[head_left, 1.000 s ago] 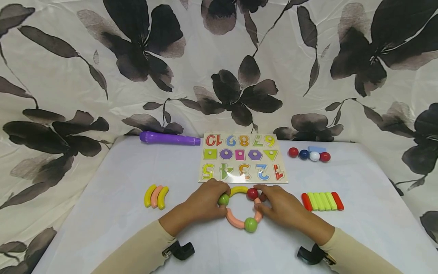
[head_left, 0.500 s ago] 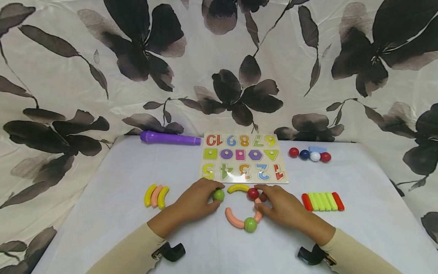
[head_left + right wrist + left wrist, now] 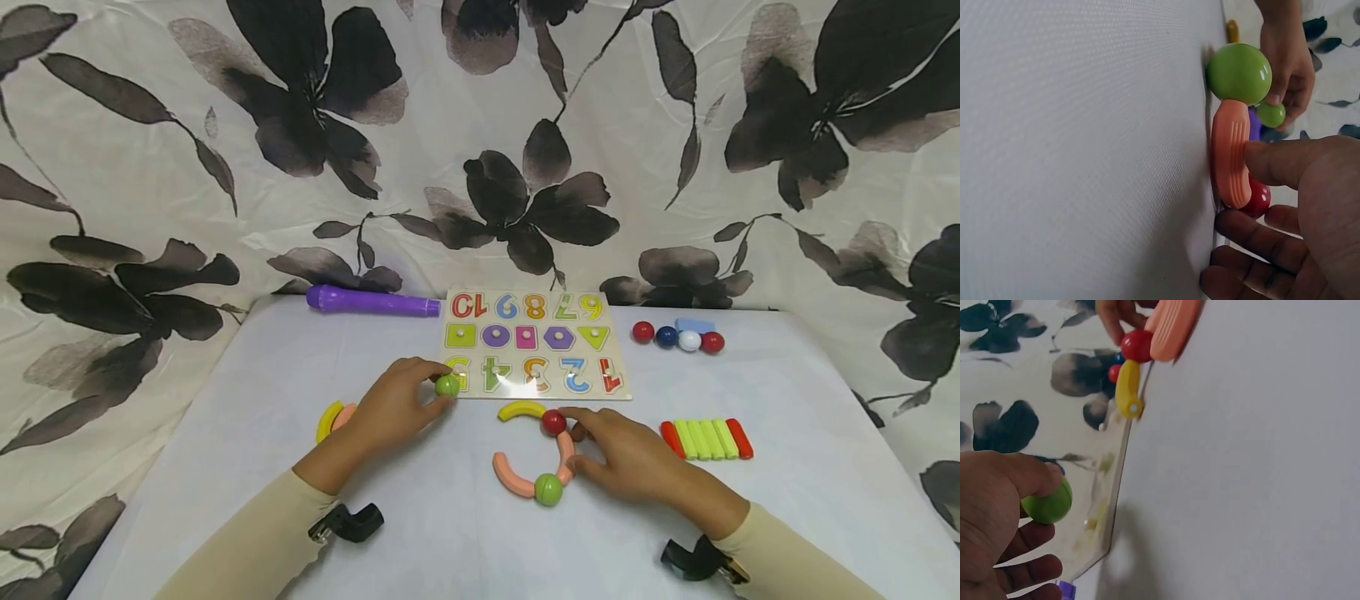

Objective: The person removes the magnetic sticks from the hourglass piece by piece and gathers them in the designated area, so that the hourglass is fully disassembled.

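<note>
My left hand (image 3: 393, 404) pinches a green ball (image 3: 447, 385) between thumb and fingers, over the near left corner of the number puzzle board (image 3: 547, 392). In the left wrist view the other fingers spread below the ball. On the table lies a broken ring: a yellow curved piece (image 3: 521, 409), a red ball (image 3: 553, 422), a peach curved piece (image 3: 565, 454), another green ball (image 3: 548, 489) and another peach curved piece (image 3: 512, 477). Its left side is a gap. My right hand (image 3: 630, 454) rests beside it, thumb touching the peach piece (image 3: 1232, 156), fingers extended near the red ball.
A purple toy microphone (image 3: 371, 302) lies at the back left. Yellow and peach curved pieces (image 3: 327, 419) are partly behind my left arm. Red and lime sticks (image 3: 707, 439) lie right. Several balls (image 3: 666, 337) and a blue block (image 3: 694, 326) stand at the back right.
My left hand has pulled the green ball off the ring's left side and carried it left and away toward the board. The right hand has shifted only slightly.
</note>
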Motion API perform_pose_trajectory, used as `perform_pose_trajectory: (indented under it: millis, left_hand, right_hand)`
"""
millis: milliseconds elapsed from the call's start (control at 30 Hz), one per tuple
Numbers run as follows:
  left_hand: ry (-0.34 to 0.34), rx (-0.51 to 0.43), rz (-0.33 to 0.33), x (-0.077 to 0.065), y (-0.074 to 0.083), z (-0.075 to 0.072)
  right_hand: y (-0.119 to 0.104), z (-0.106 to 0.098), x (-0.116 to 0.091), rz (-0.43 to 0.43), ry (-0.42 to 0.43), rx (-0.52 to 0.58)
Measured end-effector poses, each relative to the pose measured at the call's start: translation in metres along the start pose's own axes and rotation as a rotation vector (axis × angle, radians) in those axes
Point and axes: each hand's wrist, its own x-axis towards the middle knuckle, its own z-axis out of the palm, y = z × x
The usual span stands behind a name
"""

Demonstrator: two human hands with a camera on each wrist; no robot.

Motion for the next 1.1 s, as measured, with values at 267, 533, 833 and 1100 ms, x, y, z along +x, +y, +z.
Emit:
perform_pose_trajectory:
  millis: [267,533,833,1100]
  left_hand:
    - [0.038,-0.023,-0.094,0.012,-0.019,-0.016]
    - [0.038,-0.092,-0.176,0.027,-0.040,-0.024]
    - [0.063,-0.117,-0.213,0.048,-0.056,-0.024]
    - [0.053,-0.134,-0.262,0.061,-0.064,-0.019]
  right_hand:
    - [0.000,-0.002,-0.002,-0.016,-0.006,0.000]
    - [0.001,0.000,-0.004,-0.019,0.012,-0.014]
    - [0.003,0.002,-0.003,-0.018,0.016,-0.017]
    - [0.003,0.001,-0.002,-0.010,0.011,-0.001]
